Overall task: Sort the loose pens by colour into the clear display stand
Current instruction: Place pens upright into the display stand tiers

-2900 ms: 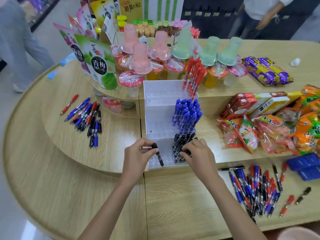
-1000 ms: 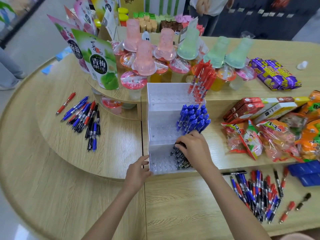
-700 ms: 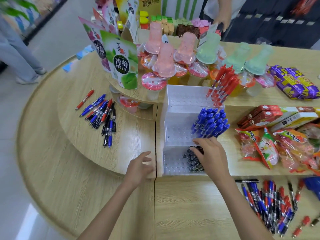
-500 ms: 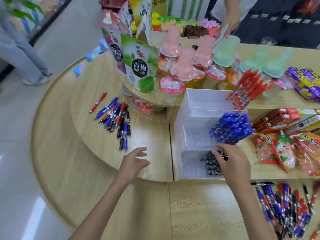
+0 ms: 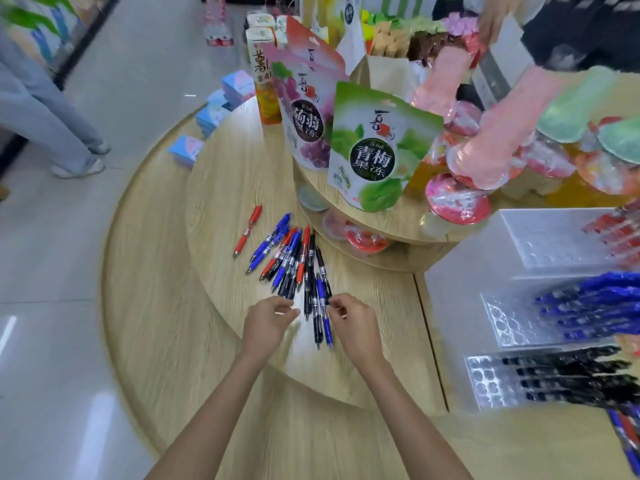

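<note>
Near the middle of the frame, both of the person's hands hovered over the loose pens (image 5: pixel 294 268), a fan of blue, red and black ones lying on the round wooden desk (image 5: pixel 225 188). One red pen (image 5: pixel 247 232) lay apart to their left. The left hand (image 5: pixel 268 323) had its fingers (image 5: pixel 292 311) loosely bent with the tips close together, holding nothing I could see. The right hand (image 5: pixel 353 323) had bent fingers (image 5: pixel 334 303) touching a blue pen (image 5: pixel 323 306) at the near end of the fan; I could not tell whether they pinched it.

At the right edge stood the clear display stand (image 5: pixel 519 258), stepped in three tiers: red pens (image 5: pixel 616 230) in the top, blue pens (image 5: pixel 588 306) in the middle, black pens (image 5: pixel 568 375) in the lowest. Each tier's left side showed bare holes. Above centre, a green jelly pouch (image 5: pixel 377 150) stood on a raised shelf.
</note>
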